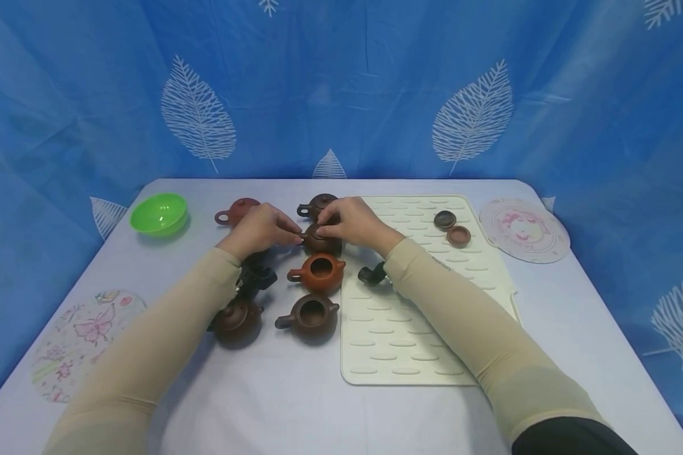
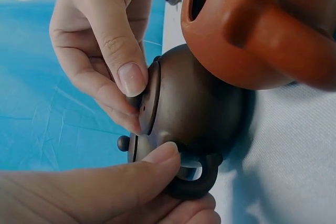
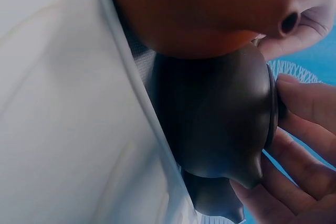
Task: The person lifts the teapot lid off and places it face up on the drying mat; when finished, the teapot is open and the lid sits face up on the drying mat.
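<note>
Dark brown teapot (image 1: 326, 246), lidded: we list it second from the far edge of the worktop (image 1: 250, 404) in a column of four, just beside the left edge of the cream mat (image 1: 387, 341). Left hand (image 1: 260, 230): pinching its handle (image 2: 194, 185). Right hand (image 1: 355, 221): pinching its lid knob (image 3: 282, 109). Orange-brown teapot (image 1: 334, 275), lidless: next in the column, toward the near edge. Green bowl (image 1: 159, 218): near the far left corner. Two small lids (image 1: 458, 236): near the mat's far right corner.

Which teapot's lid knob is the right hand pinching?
The dark brown teapot, second from the back in the column beside the cream mat. Only its knob sits between the right hand's fingers; the orange teapot just in front is lidless.
</note>
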